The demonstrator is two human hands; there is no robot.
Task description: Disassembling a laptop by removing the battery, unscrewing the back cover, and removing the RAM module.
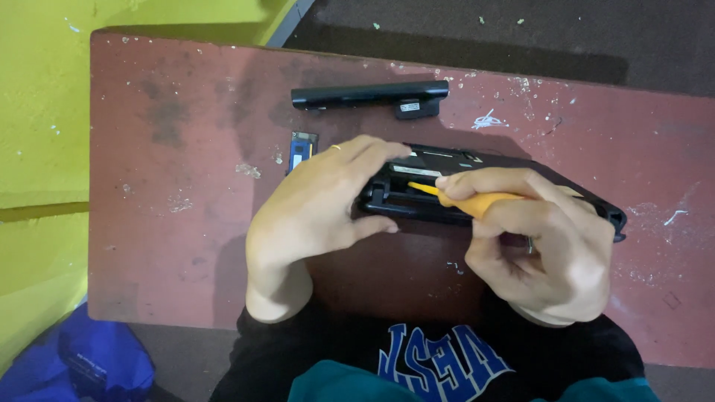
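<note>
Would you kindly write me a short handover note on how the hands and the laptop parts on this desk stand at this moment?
Left hand: fingers curled over the near left end of the black laptop, bracing it; a ring shows on one finger.
Right hand: grips an orange-handled screwdriver, tip in the open recess at the laptop's edge.
Done: long black battery is out, lying at the far side of the red desk; a small memory module lies beside the left hand.
Left: the laptop's remaining parts are in place.

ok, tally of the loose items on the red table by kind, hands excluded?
Black laptop, tilted up on edge: 1
Long black battery pack: 1
Small memory module: 1
Orange-handled screwdriver, in the right hand: 1
Total: 4
</note>
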